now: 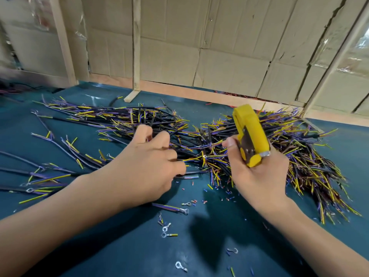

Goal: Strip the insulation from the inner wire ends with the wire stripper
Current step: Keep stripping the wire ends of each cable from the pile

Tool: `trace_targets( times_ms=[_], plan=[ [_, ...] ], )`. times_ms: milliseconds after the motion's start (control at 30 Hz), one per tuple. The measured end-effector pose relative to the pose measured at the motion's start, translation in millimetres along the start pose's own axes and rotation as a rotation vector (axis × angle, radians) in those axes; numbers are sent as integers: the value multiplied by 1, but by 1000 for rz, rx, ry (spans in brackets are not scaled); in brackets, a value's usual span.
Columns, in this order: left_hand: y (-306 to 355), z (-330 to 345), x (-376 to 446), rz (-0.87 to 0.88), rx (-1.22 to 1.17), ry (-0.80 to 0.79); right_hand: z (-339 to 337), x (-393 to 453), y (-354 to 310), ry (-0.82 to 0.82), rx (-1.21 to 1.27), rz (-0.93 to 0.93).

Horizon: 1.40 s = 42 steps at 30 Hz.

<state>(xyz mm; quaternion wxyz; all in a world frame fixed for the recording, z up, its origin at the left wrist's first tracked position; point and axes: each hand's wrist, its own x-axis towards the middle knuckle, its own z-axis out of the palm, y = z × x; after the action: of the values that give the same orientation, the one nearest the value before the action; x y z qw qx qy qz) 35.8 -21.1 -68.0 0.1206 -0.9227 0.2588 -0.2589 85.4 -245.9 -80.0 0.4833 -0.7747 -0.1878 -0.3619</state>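
A dark blue mat (123,246) covered the table, backed by flattened cardboard (219,56) on a wooden frame (136,43). Across the mat sprawled a bristly heap of black cables (289,156) with thin yellow and purple inner wires splaying out. The left hand (147,166) reached into the heap, fingers curled, pinching one cable (191,172); its fingertips were hidden. The right hand (259,176) gripped a chunky yellow wire stripper (249,134), upright. Small metal ring terminals (165,228) and insulation scraps (225,194) lay scattered nearby.

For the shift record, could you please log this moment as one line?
left hand: gripping black-sheathed cable from pile | right hand: holding yellow wire stripper, raised off dark green mat | stripping: not engaged
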Motion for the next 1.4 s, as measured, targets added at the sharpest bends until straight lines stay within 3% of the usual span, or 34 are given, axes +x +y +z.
trace_targets(
  times_ms=[200, 300, 467, 567, 633, 800, 1100, 1400],
  plan=[
    [11, 9, 3, -27, 7, 16, 11, -9, -9, 17, 306, 197],
    [12, 9, 4, -62, -38, 67, 7, -6, -18, 7, 625, 273],
    [3, -13, 11, -225, -947, 405, -3, 4, -22, -156, 891, 409],
    [2, -22, 12, -219, -1723, 296, -8, 6, -32, -355, 1083, 477],
    [1, -25, 12, -274, -2011, 147, -10, 4, -41, -456, 1136, 421],
    [3, -25, 8, -280, -1985, 14, -11, 1, -54, -444, 1061, 346],
    [8, -32, 6, -330, -2056, -99, -9, 4, -52, -355, 973, 468],
    [3, -30, 4, -356, -2000, -17, -10, 4, -52, -442, 1001, 466]
  ],
)
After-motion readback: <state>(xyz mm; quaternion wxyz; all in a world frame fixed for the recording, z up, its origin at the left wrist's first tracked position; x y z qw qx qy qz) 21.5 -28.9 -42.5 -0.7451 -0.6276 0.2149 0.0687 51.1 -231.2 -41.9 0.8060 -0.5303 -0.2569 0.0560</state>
